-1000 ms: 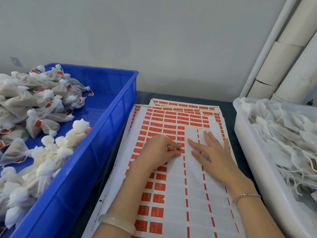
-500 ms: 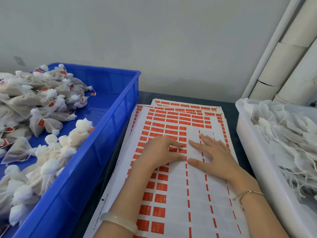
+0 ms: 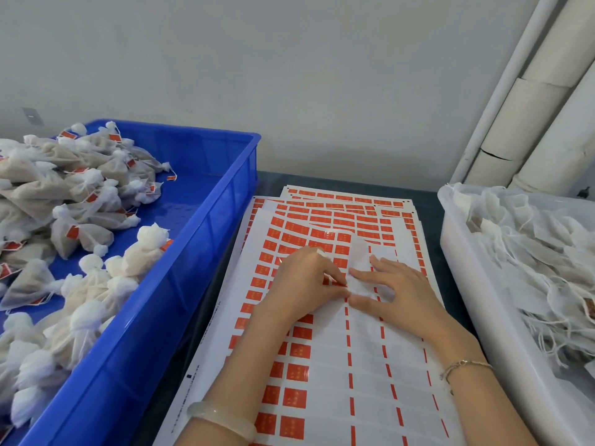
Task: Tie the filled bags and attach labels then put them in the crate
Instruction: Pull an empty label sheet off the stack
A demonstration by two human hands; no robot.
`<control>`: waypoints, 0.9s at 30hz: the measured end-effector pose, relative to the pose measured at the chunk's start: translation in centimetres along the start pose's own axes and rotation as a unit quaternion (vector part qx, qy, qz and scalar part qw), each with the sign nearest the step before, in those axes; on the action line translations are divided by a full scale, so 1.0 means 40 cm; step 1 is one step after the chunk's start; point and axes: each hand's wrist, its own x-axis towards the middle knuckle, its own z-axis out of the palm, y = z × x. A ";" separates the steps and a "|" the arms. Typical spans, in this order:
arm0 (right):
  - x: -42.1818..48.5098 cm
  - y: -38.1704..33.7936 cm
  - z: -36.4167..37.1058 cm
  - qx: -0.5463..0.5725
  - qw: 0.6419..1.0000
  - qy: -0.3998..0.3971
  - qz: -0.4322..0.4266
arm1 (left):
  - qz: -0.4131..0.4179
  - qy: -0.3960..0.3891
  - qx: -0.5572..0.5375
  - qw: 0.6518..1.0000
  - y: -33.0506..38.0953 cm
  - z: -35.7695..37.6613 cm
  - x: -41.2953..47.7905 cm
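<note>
Left of the label sheet (image 3: pixel 363 365) the blue crate (image 3: pixel 206 226) holds a heap of tied, tagged bags (image 3: pixel 80 220), many more wait in the white tub (image 3: pixel 450 233) to its right, and on it the left hand (image 3: pixel 304 284) pinches a red label (image 3: pixel 334 282) while the right hand (image 3: pixel 404 292) presses flat, fingers straight.

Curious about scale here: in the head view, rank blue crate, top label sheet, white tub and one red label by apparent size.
1. blue crate.
2. top label sheet and white tub: unranked, both cut off by the frame.
3. red label.
</note>
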 end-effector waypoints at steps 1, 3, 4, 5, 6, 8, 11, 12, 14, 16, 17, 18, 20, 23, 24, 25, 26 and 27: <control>0.000 -0.001 0.000 0.001 1.000 0.001 0.001 | 0.005 -0.003 0.002 1.000 0.000 -0.001 0.001; -0.001 -0.003 0.001 -0.002 1.000 0.000 0.002 | 0.008 -0.011 -0.003 1.000 -0.001 -0.002 0.001; -0.001 -0.004 0.001 -0.004 1.000 -0.001 0.003 | 0.008 -0.014 -0.007 1.000 -0.001 -0.002 0.001; -0.002 -0.004 0.002 -0.003 1.000 -0.002 0.004 | 0.007 -0.016 -0.009 1.000 -0.002 -0.002 0.002; -0.002 -0.004 0.002 -0.001 1.000 -0.002 0.005 | 0.007 -0.016 -0.010 1.000 -0.002 -0.002 0.002; -0.003 -0.005 0.002 -0.001 1.000 -0.002 0.005 | 0.005 -0.018 -0.012 1.000 -0.003 -0.001 0.003; -0.003 -0.006 0.002 -0.003 1.000 -0.002 0.004 | 0.005 -0.017 -0.016 1.000 -0.005 0.002 0.001; -0.003 -0.006 0.002 -0.004 1.000 -0.002 0.004 | 0.005 -0.018 -0.018 1.000 -0.005 0.004 0.000; -0.004 -0.006 0.002 -0.005 1.000 -0.002 0.004 | 0.004 -0.015 -0.025 1.000 -0.005 0.006 0.001; -0.004 -0.005 0.003 -0.001 1.000 -0.003 0.007 | -0.004 -0.009 -0.037 0.999 -0.007 0.008 0.006; -0.005 -0.006 0.004 0.002 1.000 -0.004 0.008 | -0.010 -0.007 -0.042 0.999 -0.008 0.008 0.007; -0.005 -0.006 0.005 0.003 1.000 -0.004 0.010 | -0.014 -0.005 -0.044 0.999 -0.010 0.007 0.008; -0.005 -0.007 0.006 0.003 1.000 -0.004 0.010 | -0.017 -0.005 -0.043 0.999 -0.012 0.007 0.009; -0.005 -0.007 0.005 0.004 1.000 -0.004 0.010 | -0.010 -0.010 -0.048 0.999 -0.014 0.003 0.008; -0.005 -0.008 0.005 0.005 1.000 -0.002 0.009 | -0.007 -0.015 -0.052 0.999 -0.014 0.002 0.008; -0.005 -0.008 0.007 0.004 1.000 -0.001 0.009 | -0.007 -0.022 -0.053 0.998 -0.014 0.001 0.007; -0.005 -0.008 0.009 0.003 1.000 0.001 0.008 | -0.009 -0.027 -0.051 0.998 -0.014 0.001 0.006; -0.006 -0.007 0.012 0.003 1.000 0.001 0.007 | -0.012 -0.026 -0.049 0.998 -0.014 0.002 0.006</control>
